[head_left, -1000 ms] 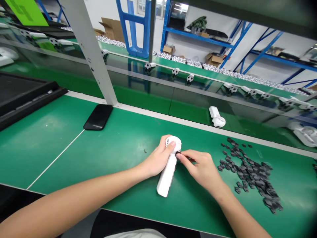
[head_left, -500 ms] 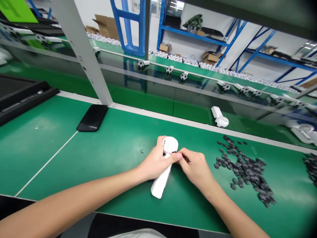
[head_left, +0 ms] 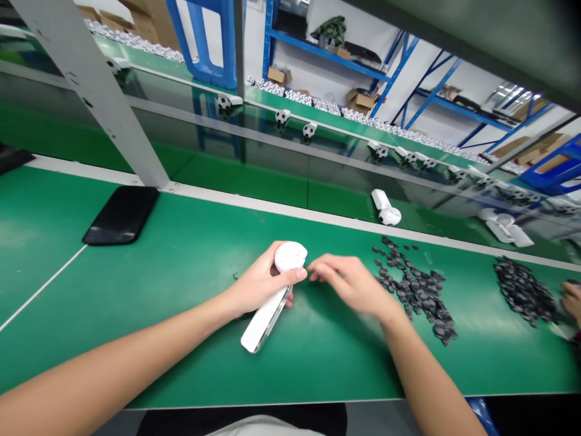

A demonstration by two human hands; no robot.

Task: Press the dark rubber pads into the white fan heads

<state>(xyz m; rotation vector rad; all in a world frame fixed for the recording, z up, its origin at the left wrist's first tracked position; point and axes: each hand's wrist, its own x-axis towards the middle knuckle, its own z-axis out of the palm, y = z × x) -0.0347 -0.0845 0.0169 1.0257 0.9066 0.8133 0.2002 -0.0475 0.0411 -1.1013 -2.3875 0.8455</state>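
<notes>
My left hand (head_left: 258,281) is wrapped around a white plastic piece (head_left: 265,321) with a round head and a long straight handle, its thumb lying across the neck. The head points away from me and the handle slants down to the left, its side edge showing. Just right of the head is my right hand (head_left: 342,281), with bent fingers drawn together and a small gap to the piece. Whatever its fingertips pinch, if anything, is hidden. Small dark flat pieces (head_left: 422,290) lie in a loose pile to the right of that hand.
A black phone-like slab (head_left: 121,215) lies at the left by a metal post (head_left: 97,103). Beyond the pale rail, a similar white piece (head_left: 385,209) rests on the green belt (head_left: 272,178). Another dark pile (head_left: 521,290) and another person's hand (head_left: 571,300) are at the far right.
My right hand's fingertips have come away slightly from the round head. The white piece has turned, now showing its handle's side edge. The view has shifted right, bringing another person's hand into sight.
</notes>
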